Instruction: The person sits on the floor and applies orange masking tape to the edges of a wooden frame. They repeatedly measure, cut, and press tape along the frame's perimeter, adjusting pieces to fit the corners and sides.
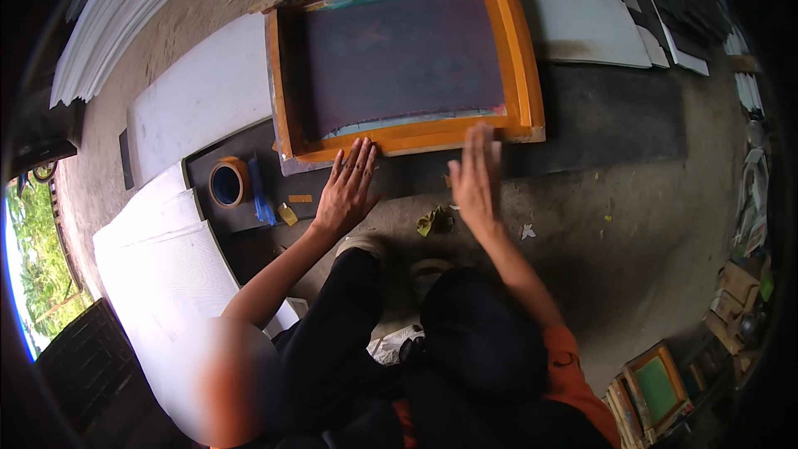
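Observation:
A screen-printing frame (519, 58) lies in front of me, its borders covered in orange tape. Dark purplish mesh (403, 58) fills it, with teal and whitish smears along the far and near sides. My left hand (345, 198) rests with fingers stretched out, their tips at the frame's near taped edge. Farther right, my right hand (476, 187) reaches the same edge with straight fingers, slightly blurred by motion; whether it presses on the tape I cannot tell. Neither hand holds anything. A roll of orange-brown tape (242, 180) stands left of my left hand, beside a blue strip (260, 195).
The frame lies over a black board (615, 120) and white boards (208, 75). Pale ribbed sheets (174, 262) lie at left. A crumpled yellowish scrap (429, 221) sits between my arms. A smaller green-meshed frame (657, 391) stands at lower right; white sheets (125, 21) are stacked far left.

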`<state>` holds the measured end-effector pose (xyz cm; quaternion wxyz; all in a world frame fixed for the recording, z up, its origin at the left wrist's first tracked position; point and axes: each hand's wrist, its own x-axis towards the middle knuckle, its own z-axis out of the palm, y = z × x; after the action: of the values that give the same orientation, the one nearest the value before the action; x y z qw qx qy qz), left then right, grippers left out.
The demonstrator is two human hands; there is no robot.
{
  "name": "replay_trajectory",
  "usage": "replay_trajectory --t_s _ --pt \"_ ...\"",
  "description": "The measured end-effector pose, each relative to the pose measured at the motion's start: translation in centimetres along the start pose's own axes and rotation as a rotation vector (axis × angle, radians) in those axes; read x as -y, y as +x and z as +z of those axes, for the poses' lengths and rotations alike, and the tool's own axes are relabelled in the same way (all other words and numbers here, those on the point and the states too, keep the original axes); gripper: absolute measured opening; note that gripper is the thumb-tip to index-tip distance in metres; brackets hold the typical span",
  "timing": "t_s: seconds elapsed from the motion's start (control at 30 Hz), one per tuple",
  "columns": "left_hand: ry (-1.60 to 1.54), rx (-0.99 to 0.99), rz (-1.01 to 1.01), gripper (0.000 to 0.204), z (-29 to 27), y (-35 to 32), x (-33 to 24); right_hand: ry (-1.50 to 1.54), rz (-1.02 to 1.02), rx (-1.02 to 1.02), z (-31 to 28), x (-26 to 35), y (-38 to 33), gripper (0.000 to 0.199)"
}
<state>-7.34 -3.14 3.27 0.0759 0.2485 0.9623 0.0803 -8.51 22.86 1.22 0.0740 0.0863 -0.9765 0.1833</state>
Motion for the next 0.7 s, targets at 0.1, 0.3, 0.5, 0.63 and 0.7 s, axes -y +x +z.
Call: replay_trajectory --t_s 0.1,0.3,0.5,0.63,0.7 --pt "-0.001 0.032 0.014 0.084 -0.4 0.5 -0.4 0.091 -0.19 0.118 2.5 1.8 -0.2 0.064" --pt "0.033 0.015 -0.005 0.086 -0.1 -0.3 0.4 -0.3 0.053 0.053 -1.6 -6.5 0.1 0.063" --pt "-0.017 -0.02 0.02 0.086 0.0 -0.5 0.9 -0.1 0.013 -0.015 1.6 0.8 1.6 0.068" --pt "-0.192 -0.196 0.108 0.063 -1.2 0.2 3.3 0.013 -0.185 0.102 3.6 7.7 2.1 0.07" --pt "-0.306 -0.291 0.074 0.054 -3.1 0.5 6.7 -0.012 -0.219 0.123 3.6 8.2 2.1 0.07"
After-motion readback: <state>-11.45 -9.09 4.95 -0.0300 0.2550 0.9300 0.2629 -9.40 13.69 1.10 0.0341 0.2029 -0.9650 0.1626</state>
